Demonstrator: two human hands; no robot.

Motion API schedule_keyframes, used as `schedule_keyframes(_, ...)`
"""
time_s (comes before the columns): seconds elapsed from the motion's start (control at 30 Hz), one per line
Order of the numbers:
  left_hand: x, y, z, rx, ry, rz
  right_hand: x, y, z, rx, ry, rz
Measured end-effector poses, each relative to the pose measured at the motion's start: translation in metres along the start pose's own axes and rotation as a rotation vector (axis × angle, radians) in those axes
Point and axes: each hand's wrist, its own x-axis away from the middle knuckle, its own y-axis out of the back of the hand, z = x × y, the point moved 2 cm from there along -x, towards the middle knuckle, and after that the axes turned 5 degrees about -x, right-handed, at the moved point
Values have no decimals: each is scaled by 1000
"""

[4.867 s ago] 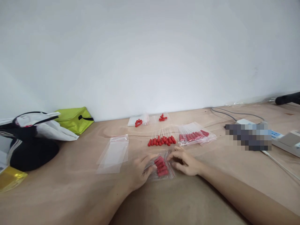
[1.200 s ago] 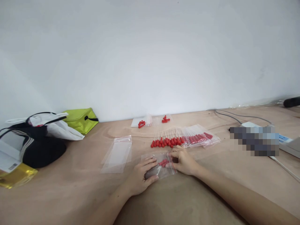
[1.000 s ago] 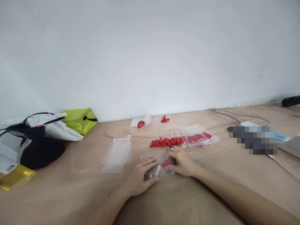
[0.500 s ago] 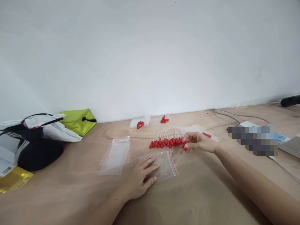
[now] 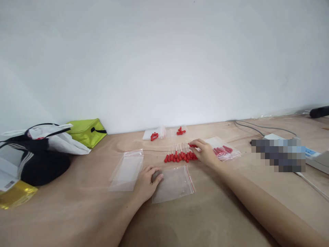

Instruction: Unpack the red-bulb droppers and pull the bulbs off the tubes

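Note:
My left hand (image 5: 147, 181) rests on the left edge of a flat clear zip bag (image 5: 174, 187), its thumb and fingers apart. The bag has a red line along its right side and looks empty. My right hand (image 5: 205, 153) is closed, pinching a small red-ended piece (image 5: 192, 145) between thumb and fingers. Just below it lies a row of red-ended pieces (image 5: 177, 157), with pale thin sticks fanning away behind them. Part of that row is hidden by my right hand. Beside my right wrist, a clear bag (image 5: 228, 155) has several red pieces in it.
More clear zip bags (image 5: 128, 171) overlap at left. Two small red clusters sit at the back, one on a white stack (image 5: 147, 134). A lime-green bag (image 5: 86, 133), a black cap (image 5: 43, 168) and a white bag stand far left. Cables and a power strip (image 5: 311, 152) lie right.
My right hand has moved left and up over the row with a red piece at its fingertips. My left hand has slid left to the bag's edge, fingers more curled.

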Motion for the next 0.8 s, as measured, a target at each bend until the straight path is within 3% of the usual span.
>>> schedule_keyframes(0.1, 2, 0, -4, -29, 28, 16, 5, -14, 1, 90, 83, 100)
schedule_keyframes(0.3, 5, 4, -15, -80, 33, 94, 12, -15, 11, 250, 42, 305)
schedule_keyframes(0.37, 6, 5, -17, -69, 3, 96, 14, -11, 14, 309, -2, 261)
schedule_keyframes(0.5, 11, 9, -10, -34, 13, 14, 22, 3, 13, 433, -139, 45)
schedule_keyframes(0.6, 13, 24, 14, 71, 145, -186, 25, 24, 3, 590, -296, -25)
schedule_keyframes(0.67, 16, 40, 38, 93, 315, -378, 22, 42, -7, 700, -443, -9)
schedule_keyframes(0.73, 20, 53, 60, 24, 512, -404, 18, 59, -19, 779, -609, 51)
schedule_keyframes(0.8, 25, 61, 74, -124, 684, -313, 14, 73, -31, 794, -751, 141)
